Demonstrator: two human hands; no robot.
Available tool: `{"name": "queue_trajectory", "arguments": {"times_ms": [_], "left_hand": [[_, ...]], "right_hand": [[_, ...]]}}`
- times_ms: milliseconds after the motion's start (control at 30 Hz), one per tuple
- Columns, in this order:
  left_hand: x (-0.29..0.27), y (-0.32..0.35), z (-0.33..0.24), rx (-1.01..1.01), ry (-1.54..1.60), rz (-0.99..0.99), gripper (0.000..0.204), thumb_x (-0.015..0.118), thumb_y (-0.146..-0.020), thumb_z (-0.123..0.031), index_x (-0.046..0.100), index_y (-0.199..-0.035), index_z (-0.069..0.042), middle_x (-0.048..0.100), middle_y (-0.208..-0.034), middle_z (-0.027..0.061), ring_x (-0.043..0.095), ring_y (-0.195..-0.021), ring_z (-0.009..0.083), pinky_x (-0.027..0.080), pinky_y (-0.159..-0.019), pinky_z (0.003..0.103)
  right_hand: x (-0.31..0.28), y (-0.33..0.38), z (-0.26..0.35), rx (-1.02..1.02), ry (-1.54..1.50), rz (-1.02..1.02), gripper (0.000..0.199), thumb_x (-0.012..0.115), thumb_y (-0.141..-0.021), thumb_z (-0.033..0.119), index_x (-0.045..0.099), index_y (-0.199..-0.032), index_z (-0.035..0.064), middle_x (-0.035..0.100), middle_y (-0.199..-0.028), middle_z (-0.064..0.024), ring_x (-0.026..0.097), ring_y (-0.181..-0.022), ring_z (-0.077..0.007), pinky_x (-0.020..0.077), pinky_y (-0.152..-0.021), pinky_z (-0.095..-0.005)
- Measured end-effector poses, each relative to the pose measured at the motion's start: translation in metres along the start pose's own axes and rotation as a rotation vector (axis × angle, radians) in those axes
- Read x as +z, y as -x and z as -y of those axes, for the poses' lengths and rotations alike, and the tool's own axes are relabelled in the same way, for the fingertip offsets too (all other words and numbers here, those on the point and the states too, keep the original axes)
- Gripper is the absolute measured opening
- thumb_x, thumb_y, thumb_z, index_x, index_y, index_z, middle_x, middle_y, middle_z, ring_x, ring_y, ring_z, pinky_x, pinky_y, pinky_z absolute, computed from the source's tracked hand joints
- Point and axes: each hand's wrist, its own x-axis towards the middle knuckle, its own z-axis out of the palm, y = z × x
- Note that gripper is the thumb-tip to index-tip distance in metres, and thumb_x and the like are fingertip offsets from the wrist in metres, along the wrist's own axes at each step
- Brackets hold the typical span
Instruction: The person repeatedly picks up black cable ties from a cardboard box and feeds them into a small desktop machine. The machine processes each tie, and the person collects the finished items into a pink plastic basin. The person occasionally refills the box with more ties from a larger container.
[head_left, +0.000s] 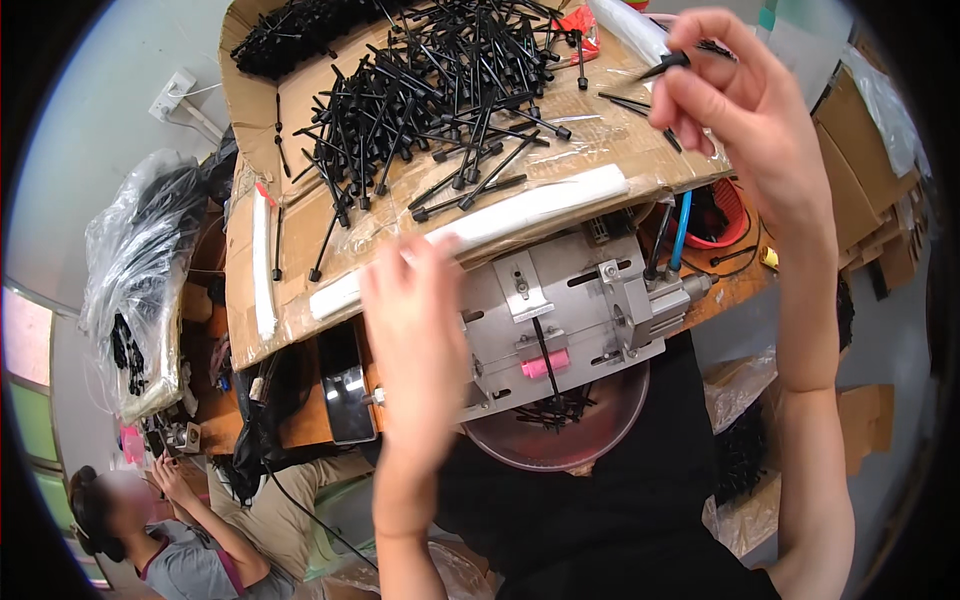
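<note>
The left hand (420, 330) hovered blurred, fingers loosely spread and empty, before the grey metal jig (570, 300). Black plastic rods (440, 90) lay heaped on cardboard (300, 260). The right hand (745, 110) pinched one black rod (668, 64) above.

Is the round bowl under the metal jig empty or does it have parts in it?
Not empty: a few black parts lie in the bowl, near its upper edge.
</note>
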Motion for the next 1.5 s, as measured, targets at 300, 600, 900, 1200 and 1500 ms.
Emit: {"name": "queue_trajectory", "arguments": {"times_ms": [300,600,900,1200,1500], "left_hand": [[-0.021,-0.062,0.072,0.032,0.464,0.458,0.011,0.062,-0.083,0.004,0.062,-0.093,0.0,0.061,-0.089,0.0101,0.06,-0.081,0.0181,0.049,-0.075,0.029],[-0.04,0.01,0.061,-0.218,0.62,-0.009,0.022,0.065,-0.084,0.009,0.065,-0.105,0.002,0.065,-0.099,0.0077,0.061,-0.091,0.013,0.05,-0.083,0.027],[0.036,0.132,-0.065,-0.091,0.243,0.197,0.072,0.072,-0.074,0.005,0.043,-0.14,0.005,0.056,-0.096,0.0132,0.051,-0.088,0.0306,0.044,-0.08,0.041],[0.042,0.127,-0.064,-0.039,0.047,0.3,0.063,0.066,-0.081,-0.001,0.043,-0.138,0.01,0.055,-0.101,0.0119,0.053,-0.093,0.0264,0.046,-0.083,0.035],[0.003,-0.003,-0.026,-0.042,0.192,0.043,0.033,0.061,-0.087,-0.001,0.062,-0.12,-0.005,0.054,-0.103,0.0145,0.051,-0.099,0.0307,0.042,-0.089,0.039]], "right_hand": [[-0.006,0.028,-0.031,0.043,-0.33,-0.087,0.019,0.061,-0.097,0.02,0.056,-0.108,0.0048,0.064,-0.076,-0.0043,0.055,-0.062,-0.0056,0.041,-0.054,-0.0172],[-0.005,0.032,-0.037,0.048,-0.382,-0.095,0.027,0.055,-0.1,0.027,0.058,-0.113,0.0034,0.064,-0.075,-0.0057,0.055,-0.057,-0.0055,0.04,-0.048,-0.0171],[0.019,0.062,-0.049,-0.004,-0.382,-0.132,0.028,0.055,-0.101,0.027,0.058,-0.109,0.0012,0.068,-0.086,-0.0137,0.064,-0.065,-0.0116,0.0439,-0.049,-0.0185],[0.056,0.099,-0.046,-0.024,-0.227,-0.226,0.017,0.065,-0.088,-0.002,0.059,-0.105,-0.0012,0.068,-0.097,-0.0154,0.066,-0.082,-0.0169,0.0522,-0.06,-0.0244],[0.134,0.187,-0.095,-0.232,0.531,0.063,0.062,0.076,-0.074,0.001,0.051,-0.131,-0.0078,0.055,-0.07,-0.0074,0.055,-0.058,-0.0196,0.0451,-0.052,-0.0327]]}}
